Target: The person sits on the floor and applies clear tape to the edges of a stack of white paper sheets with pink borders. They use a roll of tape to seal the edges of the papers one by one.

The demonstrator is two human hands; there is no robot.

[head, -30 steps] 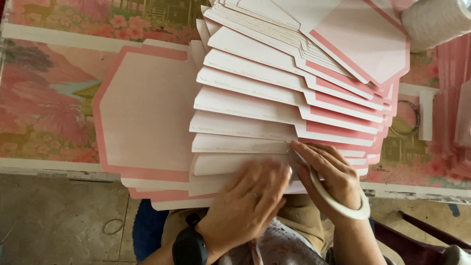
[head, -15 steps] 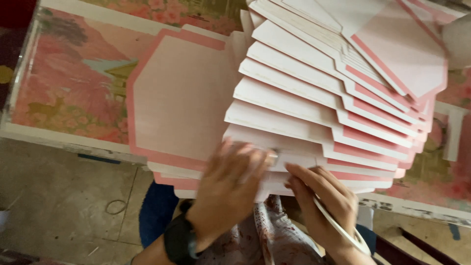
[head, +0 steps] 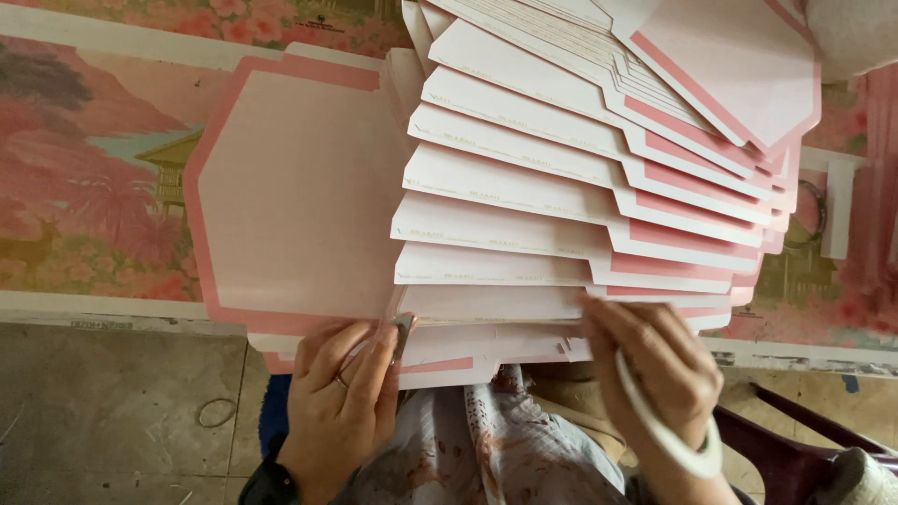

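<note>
A fanned row of pink-and-white envelope blanks lies spread across the table, overlapping like steps. To their left lies a stack of unfolded pink-bordered blanks. My left hand presses its fingers on the near edge of the lowest sheets, with a small grey tool by the fingertips. Resting on the lower right edge of the fan, my right hand has its fingers bent over the sheets and a white bangle on its wrist.
The table carries a pink floral scenic cloth and its front edge runs just beyond my hands. Grey concrete floor with a rubber band lies below left. A dark chair frame stands at lower right. Paper strips lie at right.
The view has shifted right and closer. My left hand slid left to the near edge of the lowest sheets; my right hand stayed on the fan's lower right edge.
</note>
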